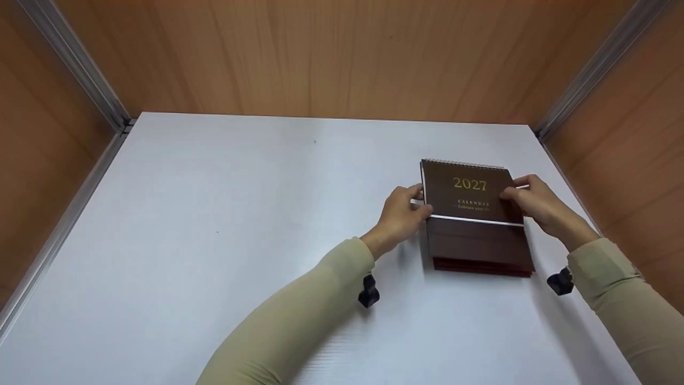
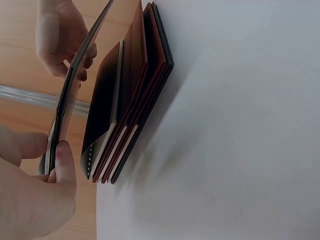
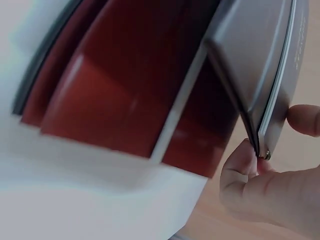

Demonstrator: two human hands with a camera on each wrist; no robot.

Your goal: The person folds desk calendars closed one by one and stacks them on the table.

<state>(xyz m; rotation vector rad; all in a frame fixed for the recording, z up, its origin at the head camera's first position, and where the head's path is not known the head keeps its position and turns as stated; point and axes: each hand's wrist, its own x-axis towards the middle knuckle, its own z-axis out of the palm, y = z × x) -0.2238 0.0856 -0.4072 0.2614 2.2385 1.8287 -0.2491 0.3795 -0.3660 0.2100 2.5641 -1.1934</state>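
Observation:
A dark brown desk calendar [image 1: 446, 187] with "2027" in gold and a spiral along its far edge is held between both hands. My left hand [image 1: 398, 216] pinches its left side, with thumb and fingers on opposite faces in the left wrist view. My right hand [image 1: 538, 206] pinches the right side, thumb on the cover. Under it lies a stack of dark red calendars [image 1: 481, 243], their near edges showing. The left wrist view has a gap between the held calendar [image 2: 64, 102] and the stack [image 2: 134, 107]. In the right wrist view a board of the calendar [image 3: 250, 55] angles out.
The stack stands on a white table [image 1: 240, 214], toward its right side. Wood-grain panels [image 1: 342, 59] rise behind and at both sides, with metal rails [image 1: 593, 64] at the corners. A dark wrist device [image 1: 368, 291] hangs below the left sleeve, another [image 1: 560, 282] by the right.

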